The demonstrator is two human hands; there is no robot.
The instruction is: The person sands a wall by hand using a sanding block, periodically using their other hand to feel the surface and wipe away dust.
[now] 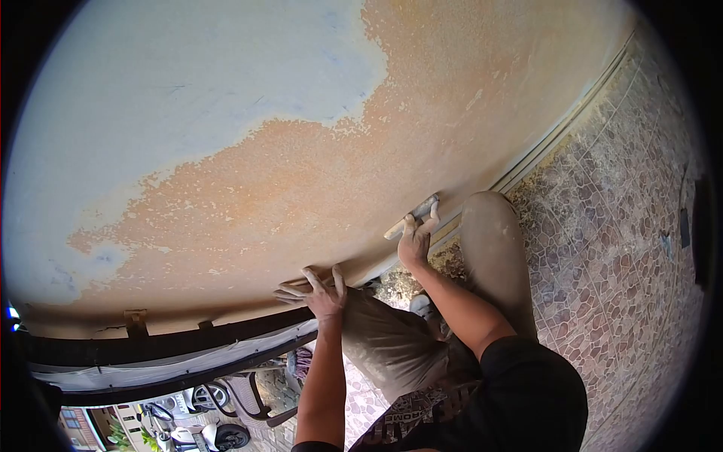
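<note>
My right hand (416,239) is closed on a flat, narrow rectangular block (398,228), pale at one end and grey at the other. The block lies against the lower part of the wall (301,181), close to its base. Dust coats the fingers of that hand. To the left, my left hand (324,295) rests on the wall with its fingers spread, holding nothing. The wall's surface is patchy: rough orange-tan areas border a smooth whitish-blue area (226,68) with a ragged edge.
My bent knee (493,233) is close beside the wall base. Stone-patterned floor tiles (602,279), dusty near the wall, spread to the right. At lower left are a dark-edged ledge (188,343), a chair (252,399) and parked motorcycles (192,433).
</note>
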